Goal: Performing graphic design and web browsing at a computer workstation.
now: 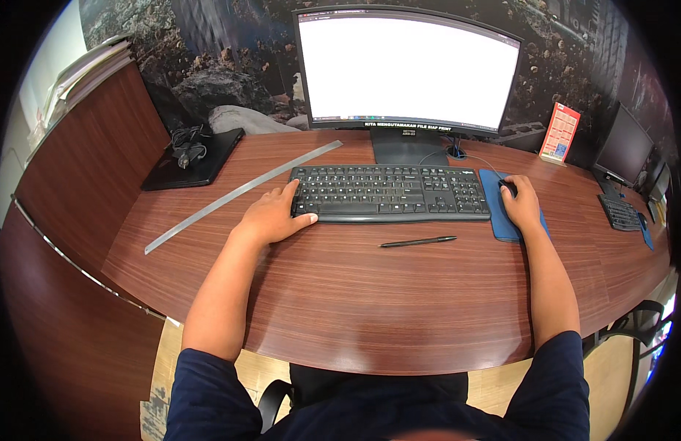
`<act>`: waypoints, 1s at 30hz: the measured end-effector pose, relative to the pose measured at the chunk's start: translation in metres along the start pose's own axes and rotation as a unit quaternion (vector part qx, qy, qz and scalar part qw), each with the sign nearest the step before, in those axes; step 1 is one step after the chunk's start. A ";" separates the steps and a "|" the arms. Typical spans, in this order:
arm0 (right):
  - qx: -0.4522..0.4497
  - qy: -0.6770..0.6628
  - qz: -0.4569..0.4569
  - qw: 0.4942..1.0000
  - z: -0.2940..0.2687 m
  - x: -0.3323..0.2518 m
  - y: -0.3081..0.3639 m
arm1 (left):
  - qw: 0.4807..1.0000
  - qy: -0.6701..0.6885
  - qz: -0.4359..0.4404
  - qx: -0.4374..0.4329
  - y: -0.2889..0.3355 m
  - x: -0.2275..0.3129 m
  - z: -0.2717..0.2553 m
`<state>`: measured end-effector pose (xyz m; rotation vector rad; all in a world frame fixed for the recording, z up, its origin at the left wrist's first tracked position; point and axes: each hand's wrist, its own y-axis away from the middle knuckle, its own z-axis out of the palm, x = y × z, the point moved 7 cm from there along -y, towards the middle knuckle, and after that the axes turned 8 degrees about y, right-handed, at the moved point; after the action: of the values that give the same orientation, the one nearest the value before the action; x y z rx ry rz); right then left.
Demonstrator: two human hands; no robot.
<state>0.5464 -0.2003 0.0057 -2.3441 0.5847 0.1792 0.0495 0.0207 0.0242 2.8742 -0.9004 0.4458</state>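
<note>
A black keyboard (388,192) lies in the middle of the wooden desk. At its left end rests my left hand (269,215), thumb and forefinger spread apart against the keyboard's edge and corner keys, holding nothing. My right hand (523,206) is wrapped over a dark mouse (508,187), which it mostly covers. Under the mouse is a blue mouse pad (505,232), just right of the keyboard. A dark pen (418,242) lies in front of the keyboard. Behind it stands a monitor (410,70) with a mostly blank white page on its screen.
A long metal ruler (241,192) slants across the desk's left side. Beyond it, a black laptop (180,170) carries a coiled cable (186,146). A red and white desk calendar (560,134) stands back right, near a second monitor (624,145) and keyboard (618,212). A wooden partition (91,154) borders the left.
</note>
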 end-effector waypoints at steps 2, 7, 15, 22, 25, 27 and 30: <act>-0.001 0.000 0.001 1.000 0.000 -0.001 0.000 | 1.000 -0.003 -0.006 -0.006 0.001 0.002 -0.002; 0.002 -0.001 -0.002 1.000 -0.001 -0.003 -0.001 | 1.000 -0.003 -0.001 -0.006 0.001 0.000 -0.001; -0.013 0.029 0.059 0.998 -0.003 0.002 -0.001 | 1.000 -0.003 -0.011 -0.012 0.003 0.003 -0.003; 0.000 0.002 0.024 1.000 -0.001 0.002 -0.002 | 1.000 -0.006 -0.013 -0.013 0.002 0.003 -0.002; 0.005 -0.001 0.013 1.000 -0.001 0.002 -0.002 | 1.000 0.011 0.003 0.007 0.003 0.004 -0.003; 0.007 -0.005 0.006 1.000 -0.001 0.002 -0.002 | 1.000 0.013 0.003 0.005 0.003 0.005 -0.002; 0.000 -0.004 0.005 1.000 -0.001 0.001 -0.002 | 1.000 -0.010 -0.018 -0.011 0.002 0.003 -0.002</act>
<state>0.5486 -0.1997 0.0072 -2.3401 0.5922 0.1935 0.0503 0.0174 0.0270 2.8756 -0.8497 0.4025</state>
